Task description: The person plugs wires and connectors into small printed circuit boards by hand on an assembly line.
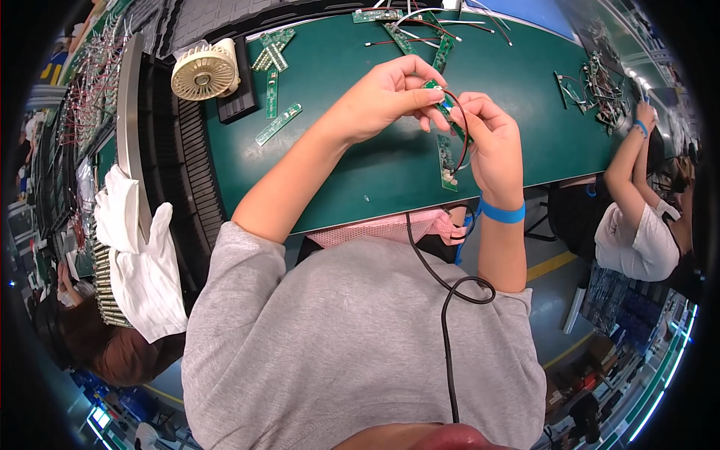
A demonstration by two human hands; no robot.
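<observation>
Above the green table, my left hand (399, 95) pinches one end of a narrow green circuit board (442, 103). My right hand (489, 135) grips the same board nearer its other end, thumb and fingers closed on it. Thin red and dark wires (464, 120) loop from the board past my right thumb. Another circuit board (447, 161), with pale connectors at its near end, lies on the table just below my hands. A blue band (502, 212) circles my right wrist. My fingers cover parts of the held board.
Several circuit boards with wires (409, 34) lie at the far side, and more boards (279, 124) at the left. A cream fan (204, 73) stands by black trays. White gloves (146, 255) hang at left. A wire bundle (609, 94) and another person's arm (634, 157) are at right.
</observation>
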